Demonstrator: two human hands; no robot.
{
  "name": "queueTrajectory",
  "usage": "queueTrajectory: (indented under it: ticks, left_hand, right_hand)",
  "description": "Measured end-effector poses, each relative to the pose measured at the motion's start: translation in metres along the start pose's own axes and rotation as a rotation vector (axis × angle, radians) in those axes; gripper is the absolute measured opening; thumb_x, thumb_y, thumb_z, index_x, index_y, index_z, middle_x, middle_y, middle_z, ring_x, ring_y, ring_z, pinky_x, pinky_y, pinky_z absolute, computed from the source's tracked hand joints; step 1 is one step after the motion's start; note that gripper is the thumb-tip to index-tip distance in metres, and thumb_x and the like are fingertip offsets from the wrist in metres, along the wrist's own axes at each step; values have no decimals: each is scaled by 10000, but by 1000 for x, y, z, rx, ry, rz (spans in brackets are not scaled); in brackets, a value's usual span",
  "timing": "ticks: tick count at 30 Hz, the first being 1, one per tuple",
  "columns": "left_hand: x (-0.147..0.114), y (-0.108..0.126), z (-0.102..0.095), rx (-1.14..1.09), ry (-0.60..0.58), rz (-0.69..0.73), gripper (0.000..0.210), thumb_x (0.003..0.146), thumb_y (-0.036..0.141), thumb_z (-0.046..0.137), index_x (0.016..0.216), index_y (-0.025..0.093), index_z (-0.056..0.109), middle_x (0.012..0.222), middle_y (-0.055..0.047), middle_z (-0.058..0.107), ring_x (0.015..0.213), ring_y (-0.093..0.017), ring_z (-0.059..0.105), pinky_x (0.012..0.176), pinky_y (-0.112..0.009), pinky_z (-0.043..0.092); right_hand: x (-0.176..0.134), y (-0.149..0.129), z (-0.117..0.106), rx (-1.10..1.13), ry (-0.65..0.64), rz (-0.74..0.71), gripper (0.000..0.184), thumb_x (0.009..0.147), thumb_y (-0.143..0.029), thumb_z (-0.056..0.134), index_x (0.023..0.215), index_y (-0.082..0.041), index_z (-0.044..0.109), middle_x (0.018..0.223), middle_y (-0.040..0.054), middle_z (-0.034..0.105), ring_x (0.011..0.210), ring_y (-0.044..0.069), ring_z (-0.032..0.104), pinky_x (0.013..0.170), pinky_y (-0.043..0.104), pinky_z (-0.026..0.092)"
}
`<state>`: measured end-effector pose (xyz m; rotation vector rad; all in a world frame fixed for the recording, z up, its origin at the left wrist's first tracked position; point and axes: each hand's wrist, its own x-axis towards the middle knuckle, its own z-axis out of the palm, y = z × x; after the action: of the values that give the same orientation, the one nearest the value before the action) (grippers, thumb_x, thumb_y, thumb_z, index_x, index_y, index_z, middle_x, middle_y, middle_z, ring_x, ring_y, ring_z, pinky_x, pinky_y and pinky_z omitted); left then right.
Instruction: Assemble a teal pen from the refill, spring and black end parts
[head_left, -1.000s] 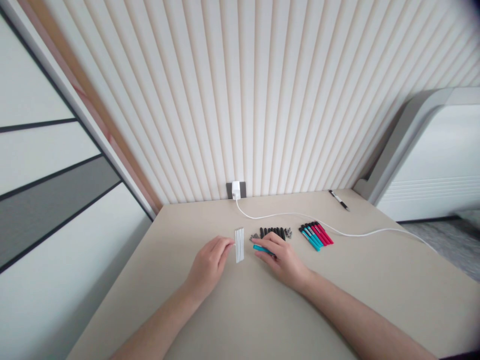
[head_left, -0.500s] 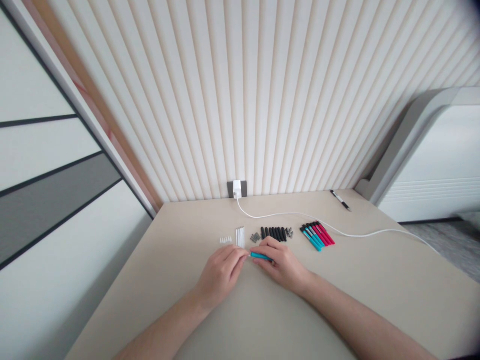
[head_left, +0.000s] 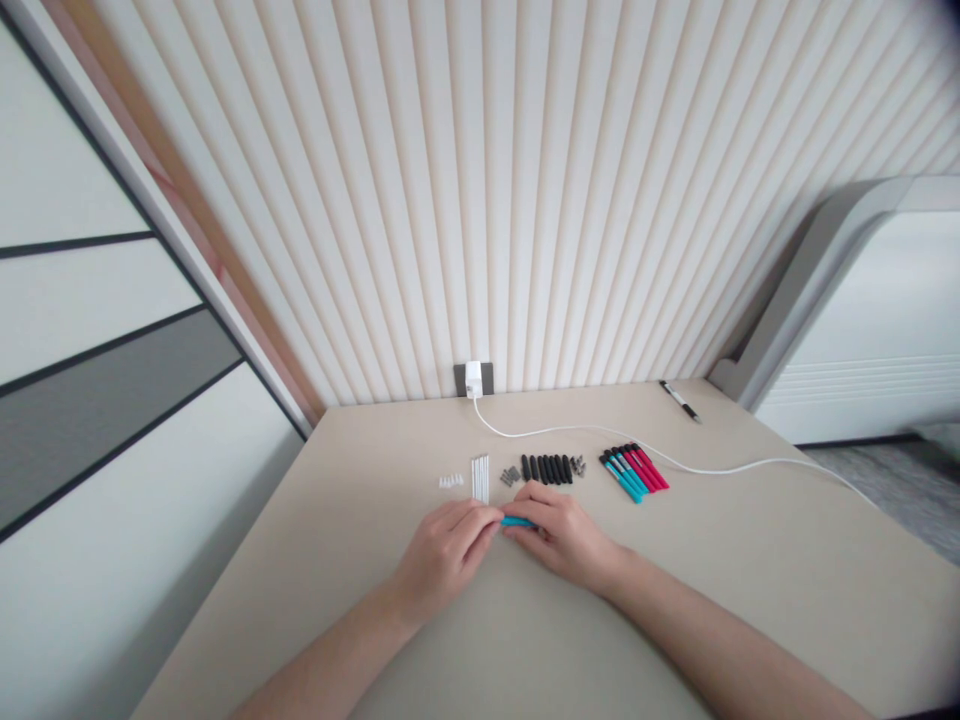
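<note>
Both forearms reach in from the near edge of the table and meet around its middle. The right hand lies palm down, fingers pinched on a teal pen barrel held just above the tabletop. The left hand curls in from the other side, its fingertips closed at the barrel's left end; whatever they pinch there is hidden. Most of the barrel is covered by the right fingers. Just beyond the hands lie white refills, small white tips, black grips and finished pens, too small to make out clearly.
</note>
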<state>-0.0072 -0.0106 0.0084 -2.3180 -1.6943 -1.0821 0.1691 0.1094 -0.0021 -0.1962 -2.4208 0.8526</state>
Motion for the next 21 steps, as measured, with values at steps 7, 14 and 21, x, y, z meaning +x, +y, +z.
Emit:
queueTrajectory:
  ticks: [7, 14, 21]
  left_hand:
    - [-1, 0, -4, -34, 31, 53, 160, 940, 150, 497, 1044, 210, 603, 904, -39, 683, 820, -133, 649, 764, -248, 528]
    - [-2, 1, -7, -25, 44, 102, 192, 919, 140, 544, 1078, 218, 618, 889, -29, 667, 785, -120, 633, 736, -229, 519]
    - [-4, 0, -5, 7, 73, 99, 331, 901, 171, 586, 1226, 216, 545, 955, -53, 654, 833, -139, 645, 747, -244, 536]
  right_hand:
    - [0, -3, -3, 13, -26, -77, 262, 959, -294, 488, 1155, -201, 635, 949, 79, 646, 856, 166, 626, 766, 276, 526]
    - [1, -7, -3, 32, -91, -82, 267, 986, -284, 422, 1143, -192, 617, 913, 72, 669, 833, 159, 627, 763, 265, 507]
    - [-2, -6, 0, -43, -45, -72, 236, 989, -294, 405, 1092, -194, 593, 808, 48, 660, 725, 159, 606, 696, 266, 482]
